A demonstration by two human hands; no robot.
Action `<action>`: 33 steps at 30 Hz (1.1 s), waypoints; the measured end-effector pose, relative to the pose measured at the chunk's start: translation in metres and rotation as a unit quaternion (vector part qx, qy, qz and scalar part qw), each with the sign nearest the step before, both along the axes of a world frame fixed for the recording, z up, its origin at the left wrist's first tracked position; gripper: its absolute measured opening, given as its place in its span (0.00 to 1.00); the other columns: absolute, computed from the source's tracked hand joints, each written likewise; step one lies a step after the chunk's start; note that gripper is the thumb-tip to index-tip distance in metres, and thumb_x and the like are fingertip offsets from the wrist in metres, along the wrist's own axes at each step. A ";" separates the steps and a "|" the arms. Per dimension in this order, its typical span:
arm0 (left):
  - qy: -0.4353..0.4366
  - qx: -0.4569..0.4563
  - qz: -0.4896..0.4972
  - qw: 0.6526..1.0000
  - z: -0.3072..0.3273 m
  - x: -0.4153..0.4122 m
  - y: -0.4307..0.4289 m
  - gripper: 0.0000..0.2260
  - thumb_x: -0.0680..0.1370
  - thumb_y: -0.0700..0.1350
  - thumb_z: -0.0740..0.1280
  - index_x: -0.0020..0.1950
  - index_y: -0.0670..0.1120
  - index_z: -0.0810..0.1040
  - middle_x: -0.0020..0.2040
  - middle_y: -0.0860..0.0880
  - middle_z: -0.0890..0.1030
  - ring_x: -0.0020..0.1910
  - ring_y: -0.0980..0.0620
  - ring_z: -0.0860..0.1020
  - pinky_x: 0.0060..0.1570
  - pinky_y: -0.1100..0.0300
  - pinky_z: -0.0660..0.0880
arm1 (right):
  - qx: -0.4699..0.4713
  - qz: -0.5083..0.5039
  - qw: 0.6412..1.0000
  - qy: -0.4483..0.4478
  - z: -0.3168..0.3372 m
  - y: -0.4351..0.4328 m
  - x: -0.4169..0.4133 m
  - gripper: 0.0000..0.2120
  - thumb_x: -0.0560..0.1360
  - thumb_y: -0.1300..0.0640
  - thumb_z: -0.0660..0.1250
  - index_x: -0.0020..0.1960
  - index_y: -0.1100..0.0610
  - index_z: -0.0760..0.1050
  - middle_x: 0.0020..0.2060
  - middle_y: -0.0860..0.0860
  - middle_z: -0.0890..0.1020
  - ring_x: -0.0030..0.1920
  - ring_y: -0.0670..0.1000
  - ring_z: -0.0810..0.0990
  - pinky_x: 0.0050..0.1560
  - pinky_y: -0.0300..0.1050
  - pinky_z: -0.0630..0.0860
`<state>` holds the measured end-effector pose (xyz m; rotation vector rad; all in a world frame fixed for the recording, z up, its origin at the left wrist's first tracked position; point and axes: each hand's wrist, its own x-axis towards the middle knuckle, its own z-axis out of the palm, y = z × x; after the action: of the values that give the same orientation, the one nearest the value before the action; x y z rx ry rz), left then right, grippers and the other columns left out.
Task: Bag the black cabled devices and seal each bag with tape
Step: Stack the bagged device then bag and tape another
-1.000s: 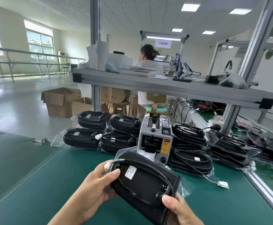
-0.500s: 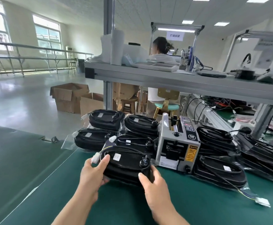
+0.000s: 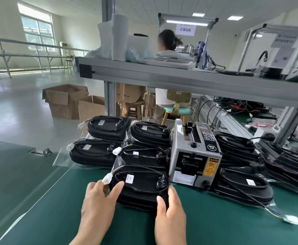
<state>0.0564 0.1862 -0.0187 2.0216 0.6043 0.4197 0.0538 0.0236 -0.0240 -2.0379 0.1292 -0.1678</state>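
Black bagged device (image 3: 139, 187) just moved from mid-air to the stack at 12 o'clock, left of tape dispenser (image 3: 195, 156); left hand (image 3: 98, 200) and right hand (image 3: 170, 207) still gripping its ends. Unit looks done.

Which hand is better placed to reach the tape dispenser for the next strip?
Probably the right hand. It grips the bagged device at the end beside the tape dispenser, while the left hand holds the far end by the white connector.

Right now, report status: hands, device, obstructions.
Both hands, left and right, on bagged device. Down on green mat beside tape dispenser. Bagged stack directly behind.
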 end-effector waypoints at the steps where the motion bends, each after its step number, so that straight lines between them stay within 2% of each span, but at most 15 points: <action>1: 0.004 0.005 0.003 1.000 0.000 0.001 0.000 0.17 0.75 0.63 0.67 0.43 0.49 0.73 0.46 0.53 0.72 0.40 0.58 0.74 0.34 0.61 0.64 | -0.001 0.002 1.000 0.000 0.001 0.000 0.000 0.25 0.83 0.57 0.59 0.79 0.51 0.59 0.78 0.44 0.63 0.78 0.44 0.59 0.77 0.38 0.53; 4: 0.011 0.013 0.013 1.000 0.000 0.002 0.000 0.18 0.75 0.62 0.68 0.43 0.47 0.74 0.45 0.52 0.72 0.39 0.55 0.74 0.36 0.57 0.65 | -0.004 0.010 1.000 0.005 0.002 -0.002 -0.001 0.25 0.84 0.55 0.58 0.80 0.51 0.56 0.78 0.44 0.61 0.78 0.43 0.57 0.74 0.34 0.51; 7: 0.009 0.003 0.023 1.000 -0.002 0.004 -0.001 0.19 0.75 0.60 0.70 0.47 0.44 0.76 0.45 0.52 0.71 0.41 0.50 0.73 0.44 0.53 0.67 | -0.008 0.016 1.000 0.011 0.006 -0.004 -0.002 0.26 0.84 0.52 0.58 0.80 0.51 0.55 0.78 0.44 0.60 0.78 0.42 0.57 0.73 0.33 0.51; 10: -0.009 -0.004 0.031 0.999 -0.003 0.000 -0.003 0.21 0.75 0.57 0.72 0.60 0.44 0.78 0.51 0.50 0.70 0.49 0.48 0.72 0.52 0.51 0.68 | 0.012 0.041 0.999 0.023 0.010 -0.014 -0.003 0.26 0.83 0.50 0.59 0.79 0.50 0.57 0.76 0.41 0.62 0.77 0.42 0.58 0.74 0.34 0.52; 12: -0.021 -0.012 0.047 0.999 -0.003 -0.004 -0.004 0.25 0.74 0.55 0.73 0.66 0.43 0.76 0.56 0.48 0.70 0.53 0.46 0.72 0.60 0.48 0.69 | 0.033 0.067 0.997 0.033 0.013 -0.027 -0.005 0.24 0.82 0.50 0.61 0.77 0.48 0.61 0.71 0.39 0.66 0.73 0.40 0.62 0.71 0.32 0.55; 14: -0.033 -0.015 0.076 0.996 -0.001 -0.010 -0.006 0.29 0.74 0.53 0.74 0.71 0.43 0.72 0.64 0.43 0.70 0.61 0.43 0.73 0.67 0.45 0.67 | 0.049 0.073 0.995 0.042 0.015 -0.046 -0.010 0.23 0.82 0.50 0.61 0.76 0.49 0.64 0.71 0.41 0.68 0.69 0.38 0.64 0.71 0.32 0.57; 16: -0.070 -0.003 0.108 0.992 0.006 -0.018 -0.014 0.29 0.74 0.52 0.74 0.72 0.45 0.71 0.67 0.42 0.70 0.65 0.42 0.72 0.69 0.43 0.66 | 0.071 0.063 0.994 0.045 0.016 -0.069 -0.018 0.23 0.81 0.51 0.62 0.76 0.49 0.65 0.72 0.43 0.69 0.71 0.40 0.67 0.73 0.36 0.60; 18: -0.129 0.011 0.110 0.985 0.014 -0.028 -0.035 0.27 0.73 0.50 0.76 0.70 0.47 0.73 0.66 0.43 0.70 0.65 0.43 0.73 0.68 0.42 0.68 | 0.101 0.049 0.993 0.046 0.015 -0.094 -0.024 0.23 0.81 0.53 0.62 0.75 0.49 0.66 0.72 0.43 0.71 0.70 0.40 0.69 0.72 0.38 0.64; 21: -0.188 0.047 0.017 0.981 0.024 -0.038 -0.090 0.28 0.70 0.52 0.78 0.67 0.50 0.74 0.62 0.51 0.71 0.62 0.49 0.73 0.66 0.43 0.70 | 0.144 0.006 0.989 0.035 0.019 -0.135 -0.029 0.21 0.82 0.55 0.62 0.74 0.49 0.67 0.67 0.40 0.74 0.65 0.38 0.72 0.66 0.35 0.66; 23: -0.211 0.088 -0.078 0.970 0.028 -0.037 -0.132 0.27 0.71 0.46 0.78 0.68 0.50 0.74 0.60 0.56 0.69 0.64 0.50 0.70 0.66 0.46 0.68 | 0.168 -0.029 0.985 0.016 0.024 -0.164 -0.027 0.20 0.82 0.55 0.62 0.73 0.48 0.69 0.64 0.39 0.75 0.62 0.36 0.72 0.62 0.34 0.66; 26: -0.228 0.149 -0.205 0.940 0.037 -0.025 -0.189 0.29 0.72 0.48 0.76 0.71 0.49 0.72 0.64 0.59 0.67 0.64 0.61 0.64 0.66 0.53 0.67 | 0.196 -0.097 0.975 -0.025 0.032 -0.205 -0.014 0.20 0.81 0.56 0.63 0.72 0.50 0.71 0.66 0.43 0.76 0.63 0.40 0.74 0.61 0.36 0.66; 28: -0.228 0.199 -0.273 0.913 0.042 -0.012 -0.221 0.31 0.73 0.52 0.75 0.74 0.50 0.69 0.68 0.60 0.66 0.68 0.60 0.63 0.69 0.54 0.66 | 0.204 -0.148 0.966 -0.056 0.036 -0.229 -0.002 0.20 0.81 0.58 0.63 0.72 0.52 0.71 0.68 0.46 0.75 0.63 0.42 0.73 0.63 0.38 0.66; 31: -0.213 0.284 -0.345 0.869 0.046 0.016 -0.256 0.36 0.74 0.57 0.73 0.78 0.50 0.64 0.75 0.56 0.63 0.75 0.56 0.59 0.73 0.60 0.54 | 0.193 -0.211 0.955 -0.079 0.038 -0.258 0.018 0.22 0.80 0.57 0.63 0.73 0.52 0.68 0.71 0.48 0.72 0.62 0.44 0.71 0.65 0.40 0.64; 33: -0.180 0.354 -0.373 0.839 0.048 0.036 -0.271 0.40 0.74 0.61 0.71 0.80 0.51 0.58 0.78 0.54 0.58 0.77 0.55 0.54 0.75 0.60 0.50 | 0.173 -0.239 0.953 -0.071 0.036 -0.271 0.031 0.24 0.80 0.55 0.64 0.75 0.54 0.67 0.73 0.50 0.69 0.67 0.49 0.70 0.67 0.43 0.64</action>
<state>0.0921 -0.0847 0.0293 2.5591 -0.6868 0.5637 0.0850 -0.2477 0.0118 -1.6091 0.5264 -0.5531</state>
